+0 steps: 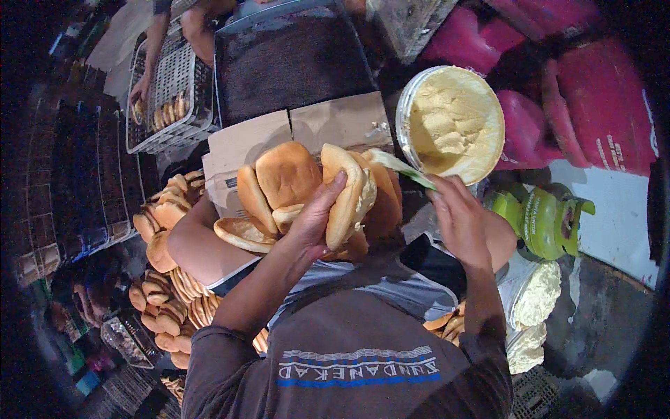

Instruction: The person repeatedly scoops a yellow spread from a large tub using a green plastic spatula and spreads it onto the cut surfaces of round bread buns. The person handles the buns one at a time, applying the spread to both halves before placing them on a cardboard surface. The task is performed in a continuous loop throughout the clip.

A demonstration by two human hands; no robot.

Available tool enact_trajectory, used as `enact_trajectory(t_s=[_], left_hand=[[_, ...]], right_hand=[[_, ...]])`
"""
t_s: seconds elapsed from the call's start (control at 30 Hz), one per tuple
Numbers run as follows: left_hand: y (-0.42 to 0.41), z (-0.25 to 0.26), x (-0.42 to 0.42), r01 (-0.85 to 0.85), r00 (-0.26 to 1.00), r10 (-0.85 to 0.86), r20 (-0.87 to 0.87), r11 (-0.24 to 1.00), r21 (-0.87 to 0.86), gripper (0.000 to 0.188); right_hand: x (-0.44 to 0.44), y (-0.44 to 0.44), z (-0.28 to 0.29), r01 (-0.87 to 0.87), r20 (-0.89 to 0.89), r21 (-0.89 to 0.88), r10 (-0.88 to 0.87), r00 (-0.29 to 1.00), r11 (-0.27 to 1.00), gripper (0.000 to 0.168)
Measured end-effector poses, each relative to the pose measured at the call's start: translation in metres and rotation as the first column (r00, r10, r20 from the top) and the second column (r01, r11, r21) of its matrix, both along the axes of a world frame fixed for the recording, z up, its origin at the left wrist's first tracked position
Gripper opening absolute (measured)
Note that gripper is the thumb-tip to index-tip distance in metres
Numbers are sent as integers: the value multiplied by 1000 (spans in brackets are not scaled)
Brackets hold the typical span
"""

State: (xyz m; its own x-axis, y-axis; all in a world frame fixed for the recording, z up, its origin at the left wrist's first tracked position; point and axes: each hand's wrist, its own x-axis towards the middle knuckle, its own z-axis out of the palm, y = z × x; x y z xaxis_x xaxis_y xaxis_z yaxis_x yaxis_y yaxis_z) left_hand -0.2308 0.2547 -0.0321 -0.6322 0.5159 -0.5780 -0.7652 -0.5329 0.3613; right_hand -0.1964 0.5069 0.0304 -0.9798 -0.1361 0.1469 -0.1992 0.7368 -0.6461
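Observation:
My left hand (316, 212) grips a split bread bun (340, 204) upright, thumb pressed on its outer crust. Pale yellow cream (368, 196) bulges from the right side of that bun. In my right hand (460, 217) is a spreader with a green handle (423, 179); its cream-smeared blade (390, 158) reaches toward the bun's upper edge. More golden buns (289, 173) lie on and around the brown cardboard (340, 118) before me, one flap of bun (243, 234) opened with its pale inside up. Beyond my right hand stands a round tub of yellow cream (450, 118).
Many buns (170, 209) are piled on my left. A co-worker's hand (140, 90) reaches into a plastic crate (172, 63) holding buns. A dark tray (293, 57) lies ahead. To the right are pink sacks (591, 105), a green gas cylinder (539, 222) and bags of pale cream (536, 296).

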Motion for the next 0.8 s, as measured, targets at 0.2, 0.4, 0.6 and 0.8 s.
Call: enact_trajectory(t_s=[0.2,0.4,0.6,0.8], left_hand=[[0,13,-9,-179,980,180,84,984,-29,52],[2,30,-16,-242,953,255,164,965,-96,63],[-3,3,-21,-251,968,252,-11,961,-113,64],[-15,-17,-16,-270,851,183,-492,956,-113,51]], right_hand=[[1,-25,2,-314,-42,113,320,946,943,45],[26,-39,-25,-148,-89,73,154,984,986,52],[47,-58,-35,-45,185,-316,108,977,948,36],[35,-53,5,346,391,-521,-143,909,780,15]])
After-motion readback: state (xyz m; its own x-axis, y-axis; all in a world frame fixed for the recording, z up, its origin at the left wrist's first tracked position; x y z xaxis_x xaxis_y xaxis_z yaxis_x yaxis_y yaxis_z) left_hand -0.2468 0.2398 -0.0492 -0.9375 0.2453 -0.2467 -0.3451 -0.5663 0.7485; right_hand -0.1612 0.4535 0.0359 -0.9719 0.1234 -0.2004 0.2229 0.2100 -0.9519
